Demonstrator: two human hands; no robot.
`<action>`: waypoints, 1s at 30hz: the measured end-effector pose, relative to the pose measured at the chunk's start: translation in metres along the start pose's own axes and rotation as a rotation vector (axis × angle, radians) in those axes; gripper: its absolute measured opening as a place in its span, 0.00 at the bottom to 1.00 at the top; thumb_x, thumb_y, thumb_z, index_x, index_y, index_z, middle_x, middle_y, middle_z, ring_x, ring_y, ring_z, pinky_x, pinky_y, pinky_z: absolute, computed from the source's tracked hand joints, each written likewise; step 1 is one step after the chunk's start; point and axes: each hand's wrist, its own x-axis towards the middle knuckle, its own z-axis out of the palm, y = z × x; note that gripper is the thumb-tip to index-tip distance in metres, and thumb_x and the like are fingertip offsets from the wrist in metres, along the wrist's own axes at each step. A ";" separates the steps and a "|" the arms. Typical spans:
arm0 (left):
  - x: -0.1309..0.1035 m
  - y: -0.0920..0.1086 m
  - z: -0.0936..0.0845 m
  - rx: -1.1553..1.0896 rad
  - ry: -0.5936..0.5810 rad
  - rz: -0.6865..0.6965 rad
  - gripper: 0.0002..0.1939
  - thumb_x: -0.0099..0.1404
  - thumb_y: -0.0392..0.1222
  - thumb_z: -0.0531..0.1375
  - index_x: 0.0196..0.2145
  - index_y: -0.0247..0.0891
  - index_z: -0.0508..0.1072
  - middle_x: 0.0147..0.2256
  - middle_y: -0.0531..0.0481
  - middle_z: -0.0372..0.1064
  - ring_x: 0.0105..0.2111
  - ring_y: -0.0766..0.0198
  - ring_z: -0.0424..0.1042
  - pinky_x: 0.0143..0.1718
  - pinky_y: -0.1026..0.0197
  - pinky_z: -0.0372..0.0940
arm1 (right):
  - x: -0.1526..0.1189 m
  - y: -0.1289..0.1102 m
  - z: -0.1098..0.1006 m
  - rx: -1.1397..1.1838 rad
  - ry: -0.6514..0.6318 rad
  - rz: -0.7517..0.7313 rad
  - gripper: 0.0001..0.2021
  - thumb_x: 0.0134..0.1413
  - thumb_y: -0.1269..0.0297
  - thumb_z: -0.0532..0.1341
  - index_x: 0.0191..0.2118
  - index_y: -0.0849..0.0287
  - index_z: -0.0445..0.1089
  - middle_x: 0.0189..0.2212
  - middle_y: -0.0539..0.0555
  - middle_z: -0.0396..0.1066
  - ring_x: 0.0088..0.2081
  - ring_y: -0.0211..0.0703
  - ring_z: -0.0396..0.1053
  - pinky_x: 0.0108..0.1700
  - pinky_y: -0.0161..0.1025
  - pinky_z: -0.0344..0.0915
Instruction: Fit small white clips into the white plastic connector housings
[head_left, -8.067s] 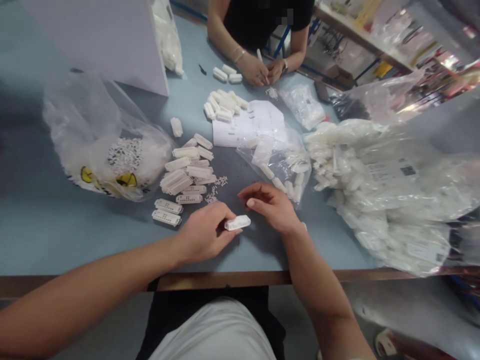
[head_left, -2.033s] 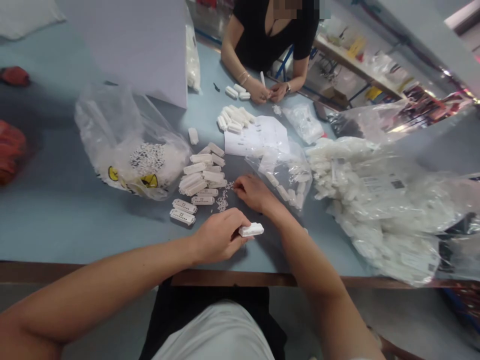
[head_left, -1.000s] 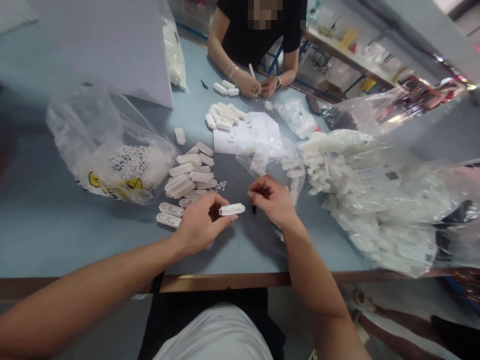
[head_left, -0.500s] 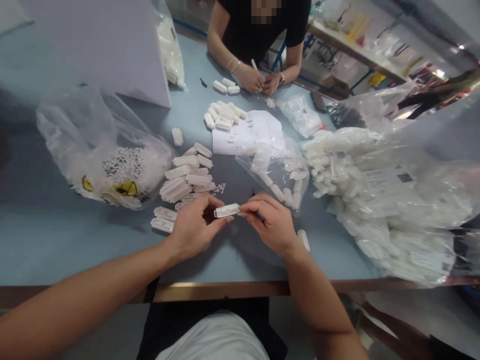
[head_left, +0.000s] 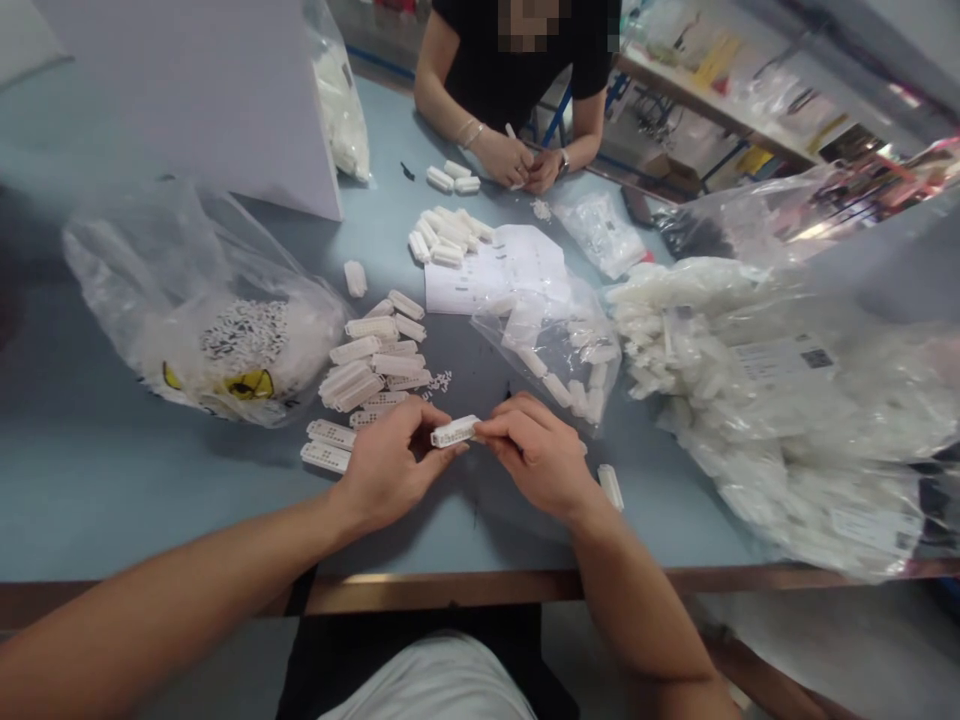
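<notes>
Between thumb and fingers of my left hand [head_left: 390,460] is a white connector housing [head_left: 454,432] with rows of small holes facing up. The fingers of my right hand [head_left: 541,452] are pinched together at the housing's right end; whether they also hold a tiny part cannot be made out. Just beyond my left hand lies a pile of similar white housings [head_left: 358,385], with small white pieces [head_left: 439,383] scattered beside it. One single housing [head_left: 610,487] rests to the right of my right hand.
A clear bag of tiny white pieces [head_left: 244,335] lies left. Ahead are printed paper [head_left: 465,290] and a bag of housings [head_left: 555,388]. Large filled bags [head_left: 795,400] cover the right side. Across the table [head_left: 187,520], a person's hands [head_left: 517,165] work near more white housings [head_left: 450,235].
The housing in my left hand is tilted slightly differently, and my right fingers have shifted a little against its right end. The view has moved slightly.
</notes>
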 end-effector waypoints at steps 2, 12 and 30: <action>0.000 0.001 0.000 0.013 -0.003 0.028 0.12 0.60 0.51 0.64 0.34 0.40 0.74 0.28 0.54 0.73 0.25 0.65 0.70 0.28 0.63 0.62 | 0.001 0.001 -0.001 0.029 -0.019 0.022 0.08 0.65 0.71 0.59 0.38 0.53 0.74 0.35 0.52 0.75 0.38 0.41 0.71 0.40 0.38 0.69; -0.003 0.000 -0.002 0.054 -0.016 0.173 0.10 0.63 0.49 0.62 0.35 0.40 0.75 0.29 0.52 0.75 0.28 0.64 0.72 0.29 0.64 0.63 | 0.006 0.010 0.000 0.690 -0.197 0.586 0.16 0.50 0.64 0.71 0.46 0.55 0.72 0.39 0.52 0.76 0.39 0.42 0.74 0.41 0.39 0.70; -0.005 0.004 -0.001 -0.040 -0.043 0.064 0.11 0.59 0.49 0.65 0.35 0.40 0.75 0.30 0.53 0.75 0.28 0.64 0.73 0.29 0.63 0.66 | 0.006 0.009 0.001 0.877 -0.192 0.676 0.13 0.48 0.61 0.72 0.39 0.57 0.74 0.32 0.49 0.73 0.31 0.37 0.70 0.33 0.35 0.67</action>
